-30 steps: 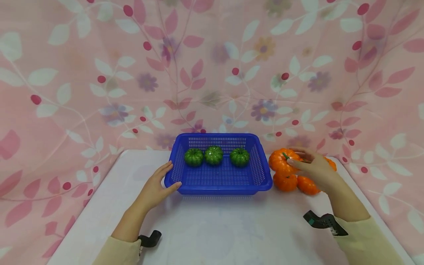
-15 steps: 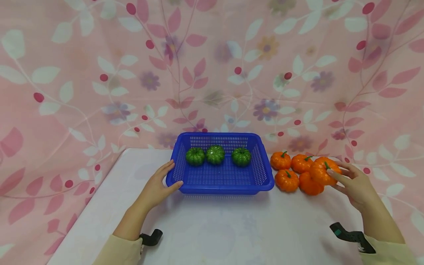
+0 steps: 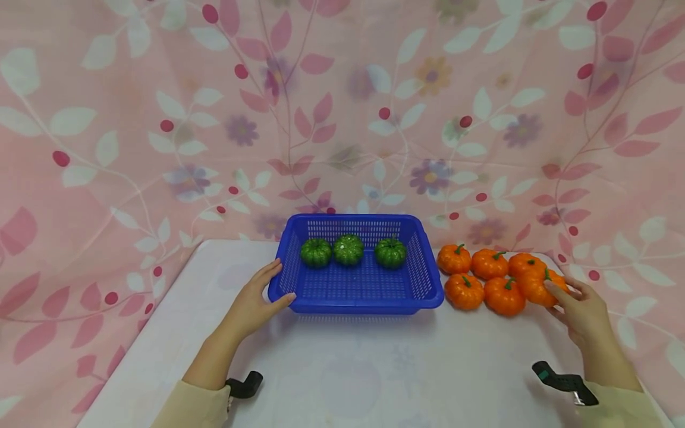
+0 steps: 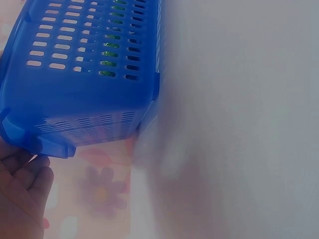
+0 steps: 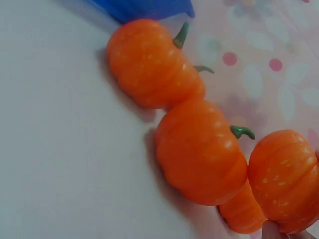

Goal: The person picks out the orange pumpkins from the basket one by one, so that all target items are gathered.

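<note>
My right hand grips a small orange pumpkin at the right end of a group of orange pumpkins. In the right wrist view this held pumpkin touches or overlaps a neighbouring pumpkin; fingertips show at its lower edge. Around the near left corner of a blue plastic basket my left hand is spread, fingers and thumb touching the rim. The left wrist view has those fingers against the basket's rim. Inside the basket, three green pumpkins sit along the back.
Orange pumpkins stand in two rows, the front one close to the basket's right side. White cloth covers the table. A pink floral curtain hangs directly behind. Black wrist devices are strapped at both sleeves.
My right hand first moved right with the orange pumpkin, away from the basket, then slightly further right and down beside the front row. My left hand stays at the basket.
</note>
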Demonstrator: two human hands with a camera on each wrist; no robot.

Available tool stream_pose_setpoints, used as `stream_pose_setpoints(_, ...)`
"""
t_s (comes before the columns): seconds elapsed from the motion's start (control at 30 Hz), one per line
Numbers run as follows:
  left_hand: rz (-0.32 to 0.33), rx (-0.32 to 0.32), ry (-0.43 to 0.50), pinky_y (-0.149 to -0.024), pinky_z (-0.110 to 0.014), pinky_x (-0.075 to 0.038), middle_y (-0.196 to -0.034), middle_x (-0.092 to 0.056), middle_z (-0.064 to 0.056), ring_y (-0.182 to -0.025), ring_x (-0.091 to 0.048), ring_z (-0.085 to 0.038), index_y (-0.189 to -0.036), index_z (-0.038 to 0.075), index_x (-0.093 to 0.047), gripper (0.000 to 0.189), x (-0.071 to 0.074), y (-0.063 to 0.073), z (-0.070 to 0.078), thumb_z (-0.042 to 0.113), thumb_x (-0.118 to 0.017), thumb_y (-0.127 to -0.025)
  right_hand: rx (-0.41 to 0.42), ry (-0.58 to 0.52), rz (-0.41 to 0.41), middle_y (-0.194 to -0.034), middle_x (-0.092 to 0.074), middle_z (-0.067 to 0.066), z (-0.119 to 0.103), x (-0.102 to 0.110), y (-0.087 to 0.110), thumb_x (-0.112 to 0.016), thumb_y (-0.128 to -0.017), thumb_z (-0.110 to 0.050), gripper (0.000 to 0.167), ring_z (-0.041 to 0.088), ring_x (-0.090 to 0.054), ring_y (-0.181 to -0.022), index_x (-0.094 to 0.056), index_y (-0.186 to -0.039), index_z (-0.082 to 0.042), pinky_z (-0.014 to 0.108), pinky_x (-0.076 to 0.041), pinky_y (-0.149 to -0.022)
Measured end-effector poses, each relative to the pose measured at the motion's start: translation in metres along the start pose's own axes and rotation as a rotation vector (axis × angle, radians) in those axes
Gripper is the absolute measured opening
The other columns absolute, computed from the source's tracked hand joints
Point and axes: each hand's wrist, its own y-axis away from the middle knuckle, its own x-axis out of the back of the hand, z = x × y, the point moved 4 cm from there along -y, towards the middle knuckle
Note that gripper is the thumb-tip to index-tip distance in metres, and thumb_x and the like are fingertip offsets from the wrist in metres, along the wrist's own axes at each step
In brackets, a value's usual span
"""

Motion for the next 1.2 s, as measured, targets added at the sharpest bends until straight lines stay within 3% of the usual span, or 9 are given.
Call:
stream_pose_setpoints(0.17,0.004,0.001,0.006,-0.114,-0.059,-0.030,-0.161,-0.033,-0.007,-0.147,-0.031,-0.035,-0.152,0.004,-0.042,0.083,-0.001,0.000,0.000,0.043,-0.076,-0.088,-0.085,-0.106,0.098,-0.111,-0.039,-0.009,0.010,0.009,-0.010,-0.086,-0.071,-0.047,0.111,0.004,-0.053,-0.083,-0.023,-0.160,-0.028,0.026,-0.060,-0.061)
stream_pose_setpoints(0.37,0.009,-0.004,0.008,-0.115,-0.059,-0.030,-0.161,-0.033,-0.007,-0.147,-0.031,-0.036,-0.152,0.004,-0.042,0.083,0.000,0.000,0.001,0.043,-0.077,-0.088,-0.115,-0.086,0.136,-0.114,-0.039,-0.004,0.018,0.017,-0.019,-0.086,-0.070,-0.048,0.114,0.003,-0.053,-0.080,-0.022,-0.161,-0.023,0.028,-0.060,-0.067)
stream_pose_setpoints(0.47,0.008,0.000,0.003,-0.114,-0.059,-0.031,-0.161,-0.033,-0.008,-0.147,-0.031,-0.036,-0.152,0.003,-0.042,0.083,0.001,0.001,0.001,0.043,-0.077,-0.088,-0.126,-0.004,0.148,-0.132,-0.038,0.011,0.023,0.019,-0.024,-0.083,-0.075,-0.050,0.112,0.008,-0.050,-0.087,-0.020,-0.161,-0.016,0.022,-0.059,-0.068)
stream_pose_setpoints(0.53,0.006,0.003,0.002,-0.114,-0.059,-0.031,-0.161,-0.033,-0.008,-0.147,-0.031,-0.036,-0.152,0.004,-0.042,0.083,0.001,0.001,0.001,0.043,-0.076,-0.088,-0.144,0.042,0.140,-0.149,-0.028,0.020,0.027,0.021,-0.027,-0.081,-0.076,-0.053,0.115,0.016,-0.049,-0.099,-0.017,-0.162,-0.012,0.023,-0.059,-0.074)
stream_pose_setpoints(0.63,0.001,0.004,0.002,-0.114,-0.059,-0.031,-0.161,-0.033,-0.008,-0.147,-0.030,-0.037,-0.152,0.004,-0.041,0.083,0.000,0.000,0.001,0.042,-0.077,-0.088,-0.168,0.064,0.123,-0.161,-0.010,0.020,0.032,0.021,-0.031,-0.079,-0.077,-0.054,0.116,0.023,-0.044,-0.110,-0.012,-0.162,-0.012,0.030,-0.057,-0.082)
stream_pose_setpoints(0.7,0.001,0.003,0.004,-0.114,-0.059,-0.030,-0.161,-0.033,-0.008,-0.147,-0.030,-0.036,-0.152,0.004,-0.041,0.082,0.000,0.000,0.001,0.041,-0.077,-0.088,-0.178,0.041,0.112,-0.158,-0.014,0.021,0.034,0.021,-0.033,-0.080,-0.075,-0.053,0.118,0.023,-0.045,-0.110,-0.011,-0.162,-0.013,0.034,-0.055,-0.085)
stream_pose_setpoints(0.87,0.001,0.004,0.007,-0.114,-0.059,-0.030,-0.161,-0.032,-0.008,-0.147,-0.030,-0.036,-0.152,0.004,-0.041,0.082,0.000,0.000,0.002,0.041,-0.077,-0.088,-0.156,0.119,0.099,-0.153,-0.020,0.024,0.034,0.022,-0.034,-0.076,-0.082,-0.053,0.111,0.020,-0.048,-0.099,-0.012,-0.161,-0.007,0.028,-0.060,-0.072)
stream_pose_setpoints(1.03,-0.002,0.003,0.004,-0.114,-0.059,-0.030,-0.161,-0.033,-0.008,-0.147,-0.030,-0.036,-0.152,0.004,-0.041,0.083,0.000,0.000,0.001,0.042,-0.076,-0.088,-0.163,0.209,0.106,-0.161,-0.011,0.027,0.036,0.024,-0.035,-0.071,-0.086,-0.056,0.109,0.033,-0.044,-0.111,-0.012,-0.159,-0.001,0.022,-0.057,-0.058)
stream_pose_setpoints(1.2,-0.003,0.004,0.000,-0.114,-0.059,-0.030,-0.161,-0.033,-0.009,-0.147,-0.031,-0.037,-0.152,0.004,-0.041,0.083,0.000,0.000,0.001,0.043,-0.076,-0.088,-0.169,0.217,0.098,-0.159,-0.015,0.028,0.036,0.027,-0.035,-0.070,-0.086,-0.057,0.109,0.032,-0.044,-0.110,-0.012,-0.159,-0.001,0.019,-0.053,-0.053)
